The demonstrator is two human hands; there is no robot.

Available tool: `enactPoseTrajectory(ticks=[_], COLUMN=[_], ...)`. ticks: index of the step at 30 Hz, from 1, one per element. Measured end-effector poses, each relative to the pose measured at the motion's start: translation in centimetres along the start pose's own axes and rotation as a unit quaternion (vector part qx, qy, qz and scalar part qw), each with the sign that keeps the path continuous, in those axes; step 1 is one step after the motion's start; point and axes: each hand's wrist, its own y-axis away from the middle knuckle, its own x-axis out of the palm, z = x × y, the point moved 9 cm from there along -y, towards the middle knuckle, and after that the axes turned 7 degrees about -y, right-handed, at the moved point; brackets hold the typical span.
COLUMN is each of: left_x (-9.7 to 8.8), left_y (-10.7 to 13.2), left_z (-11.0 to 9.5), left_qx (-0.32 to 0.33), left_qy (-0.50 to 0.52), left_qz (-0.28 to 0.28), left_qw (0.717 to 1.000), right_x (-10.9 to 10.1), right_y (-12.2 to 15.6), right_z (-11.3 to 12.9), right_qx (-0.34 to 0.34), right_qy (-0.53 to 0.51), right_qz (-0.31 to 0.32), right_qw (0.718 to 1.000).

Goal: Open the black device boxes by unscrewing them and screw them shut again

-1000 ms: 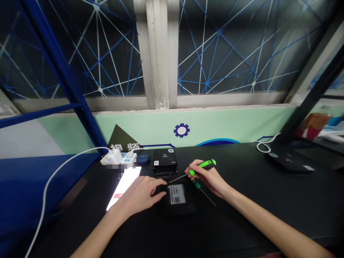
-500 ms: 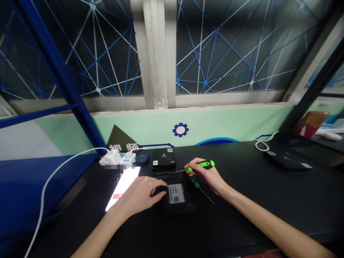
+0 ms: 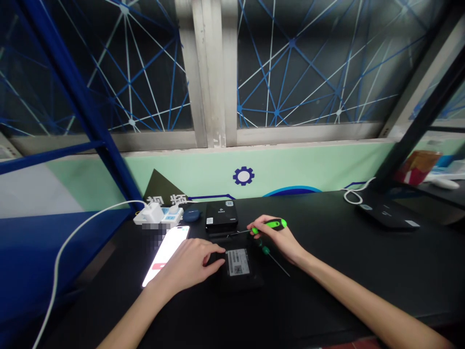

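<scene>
My right hand (image 3: 278,237) grips a green and black screwdriver (image 3: 271,226) pencil-fashion. Its thin shaft points left, and the tip is close to a few tiny bits, perhaps screws, too small to make out. Below lies a flat black box (image 3: 250,281) with a white printed label (image 3: 238,262) facing up. At that box's left edge rests my left hand (image 3: 198,261), thumb and forefinger apart, holding nothing. A second screwdriver (image 3: 276,261), with a dark green handle, lies at the box's right side, its shaft slanting toward me.
A small black set-top box (image 3: 221,215) stands behind the hands. A lit phone (image 3: 169,249) lies left, near a power strip (image 3: 174,214) with a white charger (image 3: 153,212) and a dark blue case (image 3: 192,214). Another black device (image 3: 388,213) sits far right beside a white cable (image 3: 353,196).
My right hand and the screwdriver have shifted slightly left, bringing the tip a little further left. My left hand and the labelled box stay in place.
</scene>
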Motion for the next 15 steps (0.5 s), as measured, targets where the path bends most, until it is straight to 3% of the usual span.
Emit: enactPoseTrajectory(ticks=[7,15], left_x=[-0.3,-0.2], left_y=[0.1,-0.1], left_z=[0.1,0.5], left_qx=[-0.013,-0.033], left_qy=[-0.009,-0.024], left_qz=[-0.013,-0.003], left_qw=[1.0,0.999], right_x=[-1.1,-2.3], right_y=[-0.2,-0.1], right_z=[1.5,3.6], right_qx=[-0.021,-0.07], right_qy=[-0.079,-0.097], right_qz=[-0.023,-0.036], right_qw=[0.996,0.992])
